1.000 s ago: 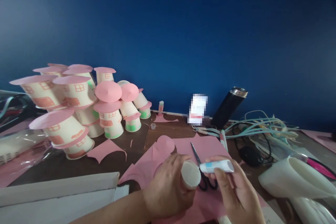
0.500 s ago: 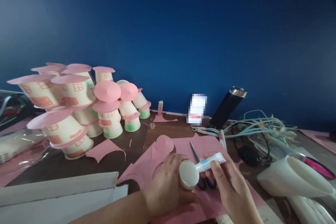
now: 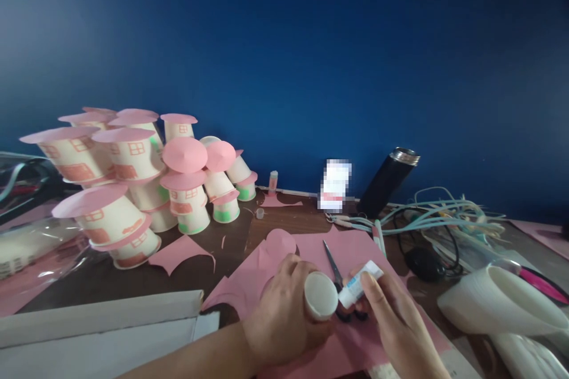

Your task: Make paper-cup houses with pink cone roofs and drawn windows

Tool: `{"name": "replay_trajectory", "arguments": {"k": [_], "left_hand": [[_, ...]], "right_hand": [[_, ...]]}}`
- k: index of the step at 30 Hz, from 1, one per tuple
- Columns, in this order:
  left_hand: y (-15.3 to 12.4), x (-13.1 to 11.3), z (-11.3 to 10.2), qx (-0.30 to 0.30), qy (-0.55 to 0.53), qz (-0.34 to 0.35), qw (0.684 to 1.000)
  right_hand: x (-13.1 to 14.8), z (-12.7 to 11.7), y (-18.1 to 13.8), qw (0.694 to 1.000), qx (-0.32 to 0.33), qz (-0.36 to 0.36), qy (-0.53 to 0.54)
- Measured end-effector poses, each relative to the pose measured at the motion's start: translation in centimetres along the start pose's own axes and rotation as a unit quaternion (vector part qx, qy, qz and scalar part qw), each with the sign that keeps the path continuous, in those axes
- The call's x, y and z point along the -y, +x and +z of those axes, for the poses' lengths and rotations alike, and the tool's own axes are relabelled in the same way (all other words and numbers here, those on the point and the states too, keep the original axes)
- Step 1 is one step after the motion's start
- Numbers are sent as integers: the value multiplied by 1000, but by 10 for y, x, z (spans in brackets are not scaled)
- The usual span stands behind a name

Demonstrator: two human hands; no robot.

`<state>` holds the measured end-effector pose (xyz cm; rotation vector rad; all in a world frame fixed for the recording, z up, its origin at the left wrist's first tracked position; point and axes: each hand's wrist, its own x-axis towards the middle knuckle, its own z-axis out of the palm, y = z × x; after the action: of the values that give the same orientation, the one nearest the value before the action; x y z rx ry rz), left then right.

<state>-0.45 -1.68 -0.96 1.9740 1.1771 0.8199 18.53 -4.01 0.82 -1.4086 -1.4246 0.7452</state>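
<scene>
My left hand point(image 3: 280, 311) is wrapped round a white paper cup point(image 3: 320, 296), its round pale end facing up toward me. In my right hand point(image 3: 393, 314) is a small white tube with blue print point(image 3: 358, 285), pinched between thumb and fingers. The tube's lower end points at the cup's rim, with a small gap between them. Beneath both hands lies pink paper point(image 3: 306, 243) with curved cut-outs. Scissors point(image 3: 331, 260) rest on it, blades pointing away, their black handles partly hidden by the tube and my right hand.
Stacked paper-cup houses point(image 3: 128, 154) with pink roofs fill the left. A white box point(image 3: 111, 331) lies at front left. Behind stand a glue stick point(image 3: 272, 182), a blurred bright screen point(image 3: 335, 185) and a black flask point(image 3: 389, 180). Cables point(image 3: 440, 213) and stacked white cups point(image 3: 498, 299) are right.
The tube has drawn back a little to the right from the cup's rim and tilted more steeply. My left hand keeps hold of the cup. The whole view has shifted slightly.
</scene>
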Motion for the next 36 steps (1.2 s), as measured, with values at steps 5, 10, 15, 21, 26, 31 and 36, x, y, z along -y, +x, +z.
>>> {"name": "replay_trajectory", "arguments": {"k": [5, 10, 15, 21, 26, 31, 36], "left_hand": [[3, 7, 1, -20, -3, 47, 999], [4, 6, 2, -12, 0, 62, 998], [4, 4, 1, -16, 0, 61, 998], [4, 6, 1, -29, 0, 67, 997], [3, 9, 3, -22, 9, 83, 996], [4, 10, -2, 12, 7, 84, 996], [6, 13, -1, 26, -43, 4, 999]], "right_hand": [[-3, 1, -1, 999, -7, 24, 30], [-7, 0, -2, 1000, -18, 20, 12], [-3, 0, -3, 999, -30, -27, -34], [-7, 2, 1, 998, -32, -31, -47], [-20, -1, 1, 999, -47, 0, -19], [-15, -4, -3, 998, -55, 1, 43], [3, 1, -6, 999, -9, -48, 8]]}}
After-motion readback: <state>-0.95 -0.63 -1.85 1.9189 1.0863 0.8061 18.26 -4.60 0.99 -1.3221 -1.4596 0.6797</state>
